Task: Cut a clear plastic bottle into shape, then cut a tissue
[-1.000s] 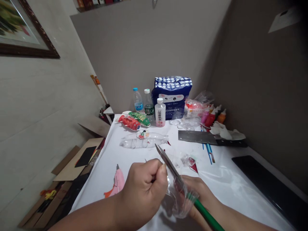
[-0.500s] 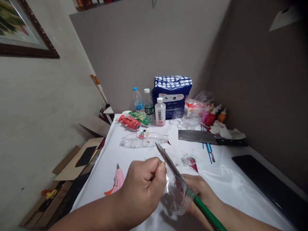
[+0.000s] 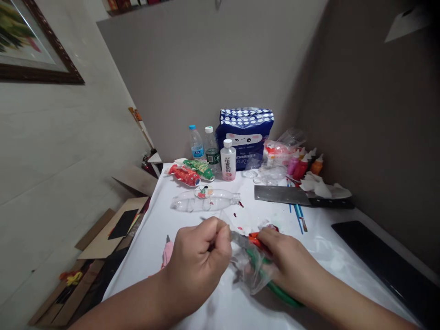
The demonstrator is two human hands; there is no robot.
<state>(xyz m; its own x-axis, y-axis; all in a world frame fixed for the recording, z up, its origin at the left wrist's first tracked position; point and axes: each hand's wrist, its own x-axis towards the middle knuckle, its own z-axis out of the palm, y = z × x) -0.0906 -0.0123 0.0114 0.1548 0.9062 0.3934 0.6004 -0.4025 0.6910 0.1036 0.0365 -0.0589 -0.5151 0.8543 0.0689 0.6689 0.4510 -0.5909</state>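
Note:
My left hand (image 3: 201, 261) is closed, its thumb and forefinger pinching the edge of a crumpled clear plastic piece (image 3: 252, 279). My right hand (image 3: 287, 254) grips scissors (image 3: 253, 253) with green and orange handles, fingers wrapped round them. The blades point left towards my left fist and run along the plastic; their tips are hidden. Beyond my hands a clear plastic bottle (image 3: 225, 198) lies on its side with painted scraps on it. A pink glue gun (image 3: 167, 253) is partly covered by my left hand.
At the back stand a blue bag (image 3: 245, 137), several bottles and paint bottles (image 3: 302, 167). Red and green fish-shaped crafts (image 3: 185, 175) lie at back left. A cleaver (image 3: 283, 195) lies across paintbrushes (image 3: 300, 217) at right, near a black slab (image 3: 374, 256). Cardboard (image 3: 110, 229) is beside the table.
The scissors have turned: their blades, which pointed up and away, are lower and largely hidden, and the orange handle now shows. My left hand has shifted slightly left, still pinching the plastic.

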